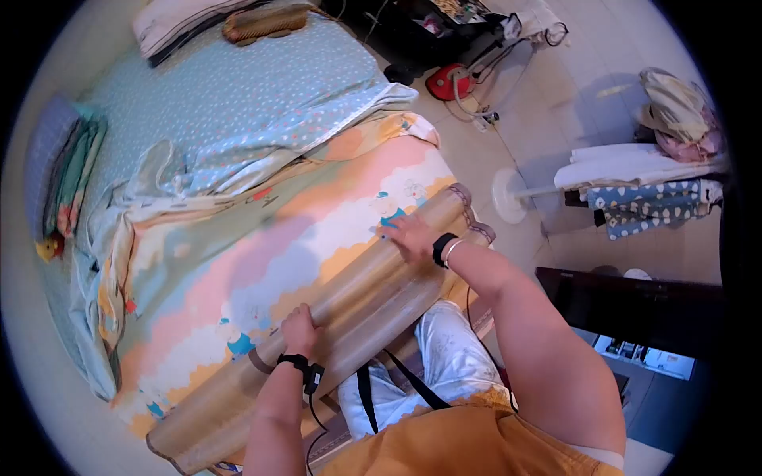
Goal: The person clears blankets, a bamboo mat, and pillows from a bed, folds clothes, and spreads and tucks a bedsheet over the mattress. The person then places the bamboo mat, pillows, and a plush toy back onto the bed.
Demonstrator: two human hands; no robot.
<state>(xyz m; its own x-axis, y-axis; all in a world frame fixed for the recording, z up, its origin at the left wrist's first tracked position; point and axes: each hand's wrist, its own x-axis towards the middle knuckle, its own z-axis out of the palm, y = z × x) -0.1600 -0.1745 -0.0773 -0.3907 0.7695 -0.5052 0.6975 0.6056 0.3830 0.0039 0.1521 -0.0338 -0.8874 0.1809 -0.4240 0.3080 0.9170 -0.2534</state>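
Observation:
A tan mat point(369, 278), partly rolled or folded with a dark edging, lies along the near side of the bed. My left hand point(302, 332) is on its left-middle part, with the fingers curled at the mat's far edge and partly hidden. Further right, my right hand point(411, 238) rests on the mat with its fingers spread. Beyond both hands is a pastel cloud-patterned sheet point(262, 230). Black bands are on both wrists.
A dotted light-blue cover point(238, 95) lies bunched across the far bed. Folded bedding point(75, 174) is at the left. On the right are a red vacuum cleaner point(448, 82), a white round base point(509, 195), hanging clothes point(651, 202) and a dark screen point(627, 309).

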